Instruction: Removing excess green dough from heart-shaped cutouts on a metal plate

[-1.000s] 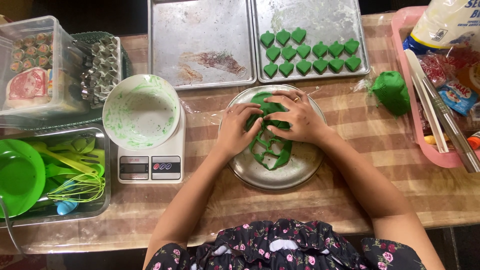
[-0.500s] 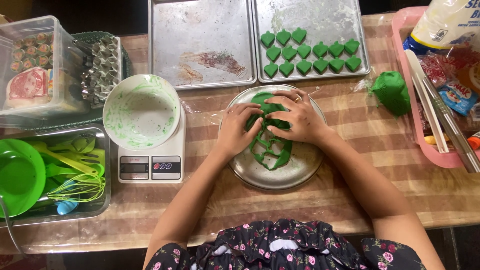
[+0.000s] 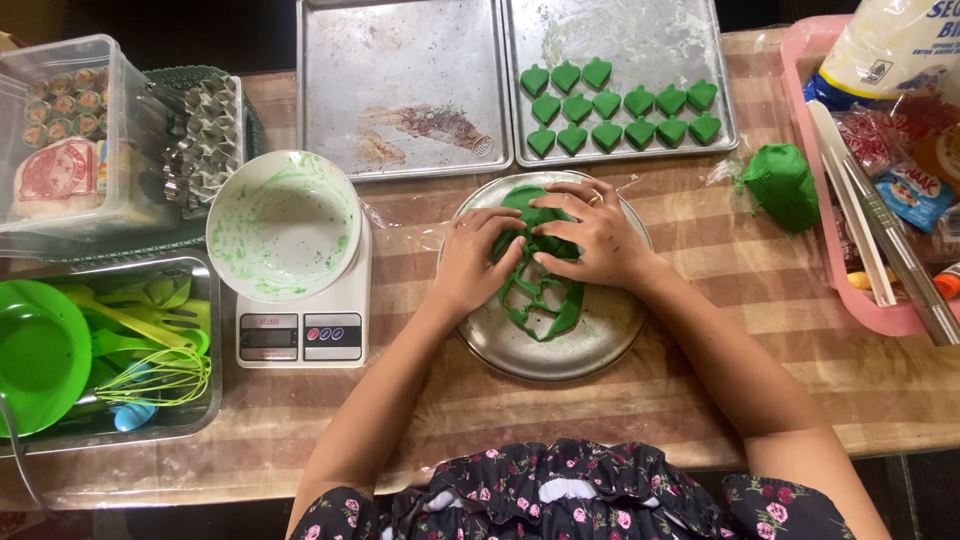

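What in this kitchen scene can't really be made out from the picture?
- Head view: what lies under the left hand and right hand on the green dough; the fingers cover it.
- Scale: its display is too small to tell.
- Pink tray: cut off by the right edge.
- Green bowl: cut by the left edge.

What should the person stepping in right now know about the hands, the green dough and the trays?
Left hand: pressed on the green dough sheet, holding nothing else.
Right hand: also flat on the sheet, fingers meeting the left over its upper part.
The sheet lies on the round metal plate and already has cut-out holes in its lower part.
Done: thirteen green heart-shaped pieces sit in rows on the right baking tray.
Left: the left baking tray holds no pieces; a green dough lump waits right of the plate, uncut.
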